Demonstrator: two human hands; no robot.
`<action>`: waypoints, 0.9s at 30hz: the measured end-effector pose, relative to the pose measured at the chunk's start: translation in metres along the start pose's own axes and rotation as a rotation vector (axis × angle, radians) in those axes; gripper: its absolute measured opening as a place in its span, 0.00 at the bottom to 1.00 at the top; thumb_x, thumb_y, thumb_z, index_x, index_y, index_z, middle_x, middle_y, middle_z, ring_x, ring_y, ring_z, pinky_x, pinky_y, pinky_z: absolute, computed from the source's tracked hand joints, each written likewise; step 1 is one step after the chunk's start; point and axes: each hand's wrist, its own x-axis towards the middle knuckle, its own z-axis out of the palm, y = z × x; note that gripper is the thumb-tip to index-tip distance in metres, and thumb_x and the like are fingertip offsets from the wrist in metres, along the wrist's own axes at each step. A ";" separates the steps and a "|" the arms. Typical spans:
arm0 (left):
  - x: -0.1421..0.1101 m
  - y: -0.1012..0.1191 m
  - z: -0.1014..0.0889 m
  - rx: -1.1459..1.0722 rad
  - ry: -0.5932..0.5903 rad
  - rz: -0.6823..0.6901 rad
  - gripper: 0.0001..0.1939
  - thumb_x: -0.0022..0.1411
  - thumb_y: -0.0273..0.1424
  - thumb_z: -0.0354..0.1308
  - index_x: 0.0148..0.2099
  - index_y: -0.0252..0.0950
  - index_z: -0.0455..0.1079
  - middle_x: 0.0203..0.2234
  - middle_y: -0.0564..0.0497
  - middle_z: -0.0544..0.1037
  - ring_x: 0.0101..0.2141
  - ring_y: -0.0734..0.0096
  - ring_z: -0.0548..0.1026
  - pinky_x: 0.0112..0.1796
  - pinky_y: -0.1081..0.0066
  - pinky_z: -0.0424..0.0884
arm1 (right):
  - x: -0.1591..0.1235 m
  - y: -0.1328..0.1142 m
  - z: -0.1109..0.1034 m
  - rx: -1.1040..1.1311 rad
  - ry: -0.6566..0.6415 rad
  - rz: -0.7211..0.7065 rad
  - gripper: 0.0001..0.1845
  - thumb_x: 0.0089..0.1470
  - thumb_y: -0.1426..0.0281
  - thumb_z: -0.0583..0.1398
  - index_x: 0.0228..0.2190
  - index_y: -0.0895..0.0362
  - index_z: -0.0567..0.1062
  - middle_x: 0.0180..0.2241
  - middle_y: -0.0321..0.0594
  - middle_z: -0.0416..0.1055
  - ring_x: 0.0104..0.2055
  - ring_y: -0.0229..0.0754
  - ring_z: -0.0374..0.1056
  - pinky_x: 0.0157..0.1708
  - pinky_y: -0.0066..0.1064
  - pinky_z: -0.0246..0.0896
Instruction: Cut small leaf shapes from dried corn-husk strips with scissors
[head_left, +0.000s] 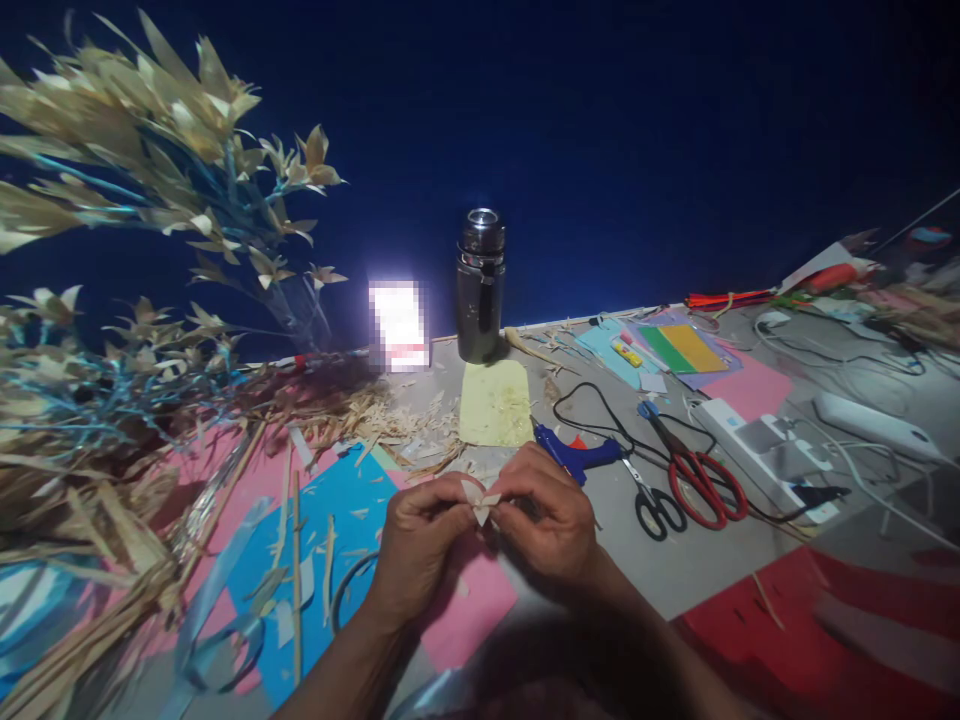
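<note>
Between my two hands, at the middle of the head view, is a small pale flower (481, 500) with pointed petals. My left hand (420, 540) pinches its left side with thumb and forefinger. From the right, my right hand (551, 515) pinches the opposite side, the other fingers curled. Just beyond my right hand lies a blue glue gun (577, 455) with a black cord. A pale yellow mat (493, 405) with dried spots is ahead of the hands. Pink paper (469, 600) and blue paper (300, 545) strewn with pale scraps lie beneath and left of them.
A dark metal flask (481, 290) stands behind the mat, beside a bright blurred-out panel (397, 325). Black-handled scissors (660, 512), red-handled scissors (705, 485) and a white power strip (765, 455) lie right. Pale flowers on blue stems (225, 180) rise left above dried husk strips (112, 590).
</note>
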 end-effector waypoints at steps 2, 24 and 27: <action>0.000 0.000 0.000 0.003 -0.035 0.001 0.06 0.50 0.27 0.72 0.23 0.35 0.80 0.21 0.53 0.77 0.23 0.75 0.73 0.26 0.76 0.70 | 0.001 0.000 -0.001 0.000 -0.006 -0.014 0.05 0.58 0.78 0.62 0.33 0.56 0.77 0.27 0.39 0.70 0.31 0.41 0.67 0.31 0.33 0.61; -0.007 0.004 0.002 0.301 0.043 0.181 0.07 0.60 0.27 0.64 0.29 0.38 0.78 0.20 0.54 0.76 0.23 0.72 0.73 0.27 0.72 0.70 | -0.006 0.004 0.003 0.063 0.027 0.221 0.05 0.57 0.77 0.62 0.32 0.55 0.75 0.28 0.35 0.71 0.31 0.39 0.66 0.30 0.30 0.60; -0.009 0.003 0.004 0.244 0.063 0.111 0.05 0.61 0.30 0.64 0.32 0.38 0.75 0.20 0.55 0.74 0.22 0.72 0.72 0.26 0.72 0.70 | -0.008 0.003 -0.001 0.153 0.008 0.316 0.05 0.56 0.76 0.61 0.34 0.55 0.76 0.29 0.35 0.69 0.30 0.38 0.65 0.30 0.30 0.60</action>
